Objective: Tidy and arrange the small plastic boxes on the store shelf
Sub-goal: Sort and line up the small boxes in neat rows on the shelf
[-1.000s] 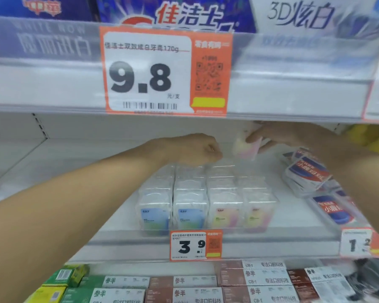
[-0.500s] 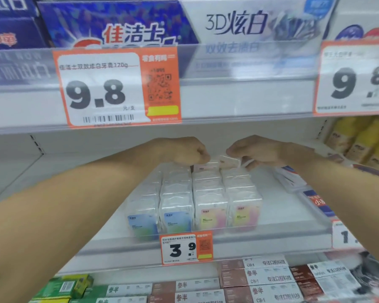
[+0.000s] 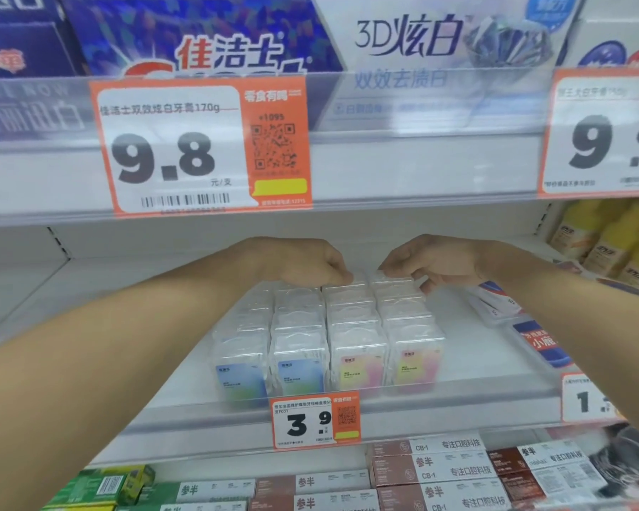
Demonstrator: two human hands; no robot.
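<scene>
Clear small plastic boxes (image 3: 327,337) stand upright in four tight rows on the white shelf (image 3: 469,348): blue-green labels left, pink-yellow right.

Both arms are bare all the way up, no sleeves in sight. The left hand (image 3: 312,265) and right hand (image 3: 430,261) are bare too: no gloves, no rings, no watch or band on either wrist.

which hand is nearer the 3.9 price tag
Left, narrowly. The left hand sits above the 3.9 price tag at the rows' back; the right hand is above and further right.
</scene>
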